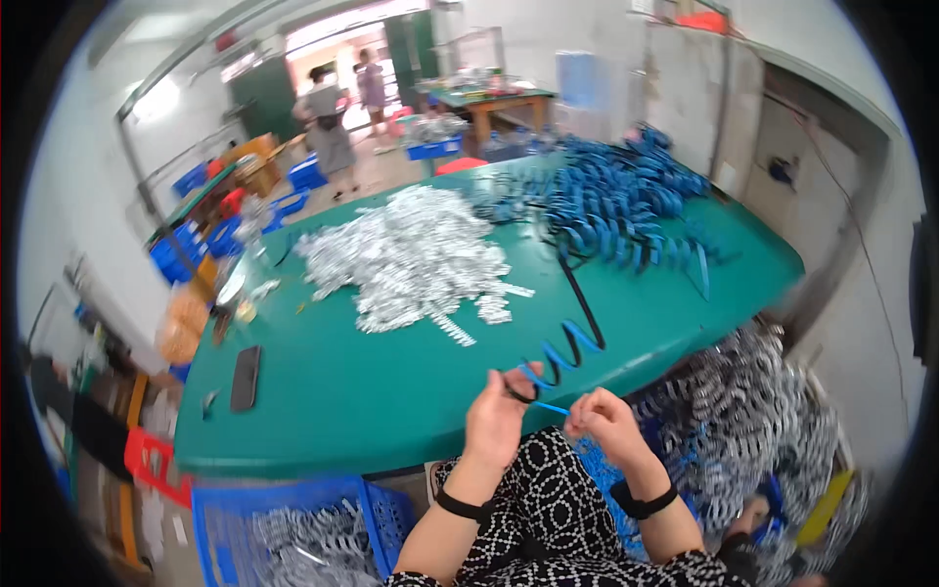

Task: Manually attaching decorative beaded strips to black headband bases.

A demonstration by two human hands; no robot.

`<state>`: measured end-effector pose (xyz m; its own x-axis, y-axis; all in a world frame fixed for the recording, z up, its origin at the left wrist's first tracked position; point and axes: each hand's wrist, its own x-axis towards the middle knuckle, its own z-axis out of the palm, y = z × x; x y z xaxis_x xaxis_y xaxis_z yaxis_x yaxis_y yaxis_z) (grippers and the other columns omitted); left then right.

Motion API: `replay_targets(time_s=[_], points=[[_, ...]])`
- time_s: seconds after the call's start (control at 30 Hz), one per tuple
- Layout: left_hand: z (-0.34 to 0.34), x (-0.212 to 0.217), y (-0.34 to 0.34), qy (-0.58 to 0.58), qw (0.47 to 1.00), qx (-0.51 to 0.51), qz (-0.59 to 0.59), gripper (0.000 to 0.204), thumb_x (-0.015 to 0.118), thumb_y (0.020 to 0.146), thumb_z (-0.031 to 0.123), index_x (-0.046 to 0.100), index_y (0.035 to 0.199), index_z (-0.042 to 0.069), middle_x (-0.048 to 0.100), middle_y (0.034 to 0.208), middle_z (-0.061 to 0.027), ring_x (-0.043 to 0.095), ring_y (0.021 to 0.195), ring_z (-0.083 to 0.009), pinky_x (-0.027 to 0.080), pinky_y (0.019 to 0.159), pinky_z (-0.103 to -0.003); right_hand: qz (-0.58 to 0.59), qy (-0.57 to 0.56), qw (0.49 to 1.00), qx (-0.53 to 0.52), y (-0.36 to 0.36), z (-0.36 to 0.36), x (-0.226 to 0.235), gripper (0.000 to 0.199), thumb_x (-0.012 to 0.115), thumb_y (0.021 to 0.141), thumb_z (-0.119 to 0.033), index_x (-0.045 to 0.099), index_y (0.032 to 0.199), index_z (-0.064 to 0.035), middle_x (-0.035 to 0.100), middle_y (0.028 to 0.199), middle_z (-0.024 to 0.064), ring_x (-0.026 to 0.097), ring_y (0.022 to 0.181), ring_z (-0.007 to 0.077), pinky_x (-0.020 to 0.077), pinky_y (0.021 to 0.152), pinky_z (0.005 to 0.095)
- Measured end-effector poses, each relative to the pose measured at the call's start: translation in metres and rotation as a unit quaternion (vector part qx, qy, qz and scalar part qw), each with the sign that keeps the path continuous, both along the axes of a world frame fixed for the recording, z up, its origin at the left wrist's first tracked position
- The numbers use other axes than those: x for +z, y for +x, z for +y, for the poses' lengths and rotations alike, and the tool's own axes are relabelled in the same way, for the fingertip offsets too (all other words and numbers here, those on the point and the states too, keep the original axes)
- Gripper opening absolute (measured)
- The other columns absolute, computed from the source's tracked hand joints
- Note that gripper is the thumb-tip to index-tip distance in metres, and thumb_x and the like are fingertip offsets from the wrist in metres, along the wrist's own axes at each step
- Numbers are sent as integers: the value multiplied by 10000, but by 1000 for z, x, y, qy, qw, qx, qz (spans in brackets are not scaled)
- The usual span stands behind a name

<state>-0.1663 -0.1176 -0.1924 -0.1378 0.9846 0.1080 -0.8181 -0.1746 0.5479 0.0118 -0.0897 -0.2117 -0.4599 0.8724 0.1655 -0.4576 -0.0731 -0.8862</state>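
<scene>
Coil (pixel 554 360) ends between right fingers (pixel 587 406), apparently looping against left fingers (pixel 495 386).

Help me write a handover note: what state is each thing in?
Blue-and-black spiral strip: partly coiled, blue end drawn straight
Left hand: touching the coil; grip firmness unclear
Right hand: grip pinched shut on the blue end
Silvery-white coil pile: heaped on the flat green table
Shiny blue spiral-strip pile: heaped, loosely tangled
Dark rectangular phone: lying flat
Blue plastic crate: open-topped, holding silvery coils
Tall green doors: open
</scene>
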Motion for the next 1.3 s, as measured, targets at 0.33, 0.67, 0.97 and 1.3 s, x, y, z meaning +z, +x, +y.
replay_targets(time_s=[0.33,0.67,0.97,1.3], points=[[-2,-9,-25,-170,984,-46,-27,290,407,960,301,512,776,104,617,830,-38,588,883,-216,463,825,-420,-362,357,806,-303,7,-2,-19,135,576,825,-156,561,903,-46,565,827,134,565,797,316,457,670,407],[-15,12,-10,-149,960,-236,1,241,515,905,233,532,1007,15,638,947,-142,603,760,-265,495,693,-324,-247,21,945,-212,84,48,25,222,574,847,-231,661,841,-27,628,703,11,602,585,99,448,494,231],[-8,34,25,-95,969,-119,194,177,483,906,104,466,1022,-28,486,1199,-250,565,1041,-329,484,891,-418,-45,167,982,-71,76,28,101,170,505,926,-195,564,923,-35,649,896,116,605,838,181,471,748,299],[-9,43,-24,22,969,-100,-227,255,365,933,131,513,1006,-64,404,1298,-291,444,1195,-350,416,968,-434,-339,118,903,235,62,-18,27,173,522,909,-149,595,870,3,597,719,23,561,687,98,453,639,247]])
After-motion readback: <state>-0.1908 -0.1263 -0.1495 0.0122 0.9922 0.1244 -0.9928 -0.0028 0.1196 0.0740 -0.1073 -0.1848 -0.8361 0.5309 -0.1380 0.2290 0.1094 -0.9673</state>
